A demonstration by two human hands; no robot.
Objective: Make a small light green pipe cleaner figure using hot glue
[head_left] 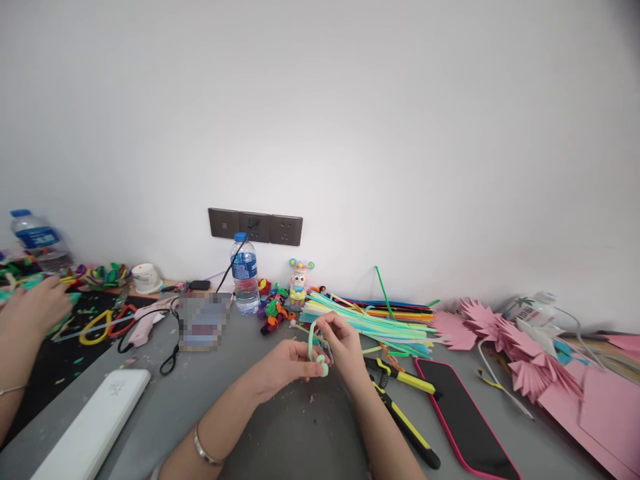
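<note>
A mint-green pipe cleaner (311, 341) with a coiled end is between my two hands above the grey table (273, 433). My left hand (283, 367) pinches it by the coiled lower end, thumb and fingers pressed together. At the upper end of its loop, my right hand (343, 343) grips it between thumb and fingertips. Just behind my hands lies a bundle of pale green and multicoloured pipe cleaners (370, 323). A small decorated figurine (299, 287) stands by the bundle. Yellow-and-black pliers (407, 427) lie beside my right forearm.
To the right are a pink-cased phone (467, 413) and folded pink paper (540, 353). A water bottle (245, 277) stands by the wall. On the left are a white box (95, 423), a pink glue gun (144, 327), scissors (97, 329) and another person's hand (45, 307).
</note>
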